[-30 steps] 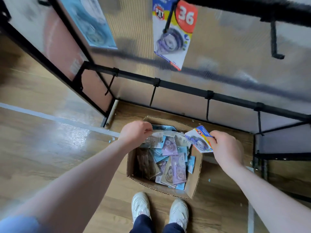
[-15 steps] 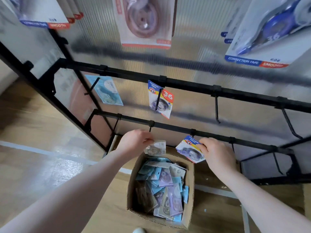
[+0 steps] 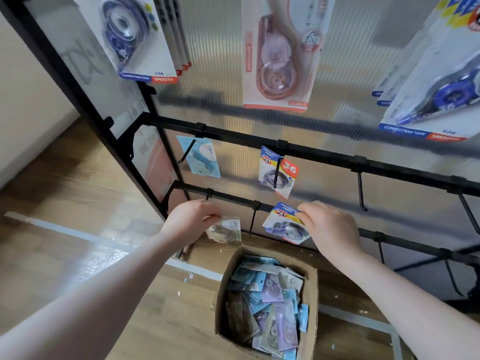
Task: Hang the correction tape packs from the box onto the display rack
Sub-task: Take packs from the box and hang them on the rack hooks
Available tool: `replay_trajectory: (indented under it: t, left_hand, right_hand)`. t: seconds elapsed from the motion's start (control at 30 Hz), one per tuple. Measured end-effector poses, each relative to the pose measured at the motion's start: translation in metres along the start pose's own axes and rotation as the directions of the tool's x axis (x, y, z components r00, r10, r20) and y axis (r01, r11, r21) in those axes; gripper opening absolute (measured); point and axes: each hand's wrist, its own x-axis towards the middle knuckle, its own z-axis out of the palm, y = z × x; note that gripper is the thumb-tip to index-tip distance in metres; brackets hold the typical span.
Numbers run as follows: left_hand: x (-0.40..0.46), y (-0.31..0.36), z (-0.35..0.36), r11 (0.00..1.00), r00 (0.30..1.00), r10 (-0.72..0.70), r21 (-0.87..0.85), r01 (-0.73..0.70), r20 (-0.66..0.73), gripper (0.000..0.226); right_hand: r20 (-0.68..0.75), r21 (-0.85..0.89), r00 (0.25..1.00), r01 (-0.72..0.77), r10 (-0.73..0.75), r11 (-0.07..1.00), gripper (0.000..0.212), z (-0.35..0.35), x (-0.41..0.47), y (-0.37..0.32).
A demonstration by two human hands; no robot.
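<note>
Fingers of each hand pinch a pack's top edge, long axis hanging downward: left hand (image 3: 191, 220) grey pack (image 3: 226, 229), right hand (image 3: 330, 229) blue pack (image 3: 284, 224).

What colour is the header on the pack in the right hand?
Blue with yellow, on the pack the right hand holds; head view.

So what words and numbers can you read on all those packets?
"CORRECTION TAPE" and "SMOOTH": upper-left blue pack.
"CORRECTION TAPE" and "SMOOTH": upper-right blue pack.
"PET" and "36": hanging middle pack.
"PET": pack in the right hand.
Pink pack, left-hand pack, box packs: too blurred.
</note>
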Motion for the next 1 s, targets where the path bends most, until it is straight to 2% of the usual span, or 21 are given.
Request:
replay_trajectory:
  t: [0.13,0.23,0.4,0.47,0.63,0.9,1.0]
  left_hand:
    - [-0.006,-0.013,-0.008,1.000,1.000,-0.002,-0.001,0.002,-0.007,0.013]
    - [-0.009,-0.021,-0.010,1.000,1.000,-0.009,0.004,0.009,-0.008,0.012]
    - [-0.011,-0.032,-0.014,1.000,1.000,0.007,-0.010,-0.007,-0.029,0.010]
    - [-0.010,-0.035,-0.015,1.000,0.999,0.012,-0.007,-0.012,-0.032,0.010]
    - [-0.007,-0.040,-0.018,1.000,0.999,0.014,-0.005,-0.015,-0.033,0.012]
    - [0.001,-0.043,-0.018,1.000,1.000,0.002,-0.010,-0.002,-0.030,0.011]
    - [0.003,-0.043,-0.016,1.000,1.000,0.003,-0.002,-0.003,-0.012,0.012]
  right_hand:
    - [-0.096,0.042,0.991,0.098,-0.093,0.994,0.013,-0.007,0.017,-0.017]
    - [-0.127,0.047,0.980,0.158,-0.151,0.986,0.020,-0.013,0.028,-0.028]
    - [-0.161,0.044,0.966,0.212,-0.202,0.976,0.018,-0.016,0.043,-0.039]
    - [-0.126,0.049,0.971,0.213,-0.205,0.976,0.018,-0.016,0.047,-0.040]
    - [0.039,0.036,0.987,0.154,-0.155,0.987,0.033,-0.008,0.052,-0.033]
    - [0.172,-0.019,0.981,0.095,-0.091,0.995,0.044,-0.004,0.069,-0.032]
    - [0.182,-0.062,0.982,0.065,-0.053,0.996,0.044,-0.003,0.080,-0.032]
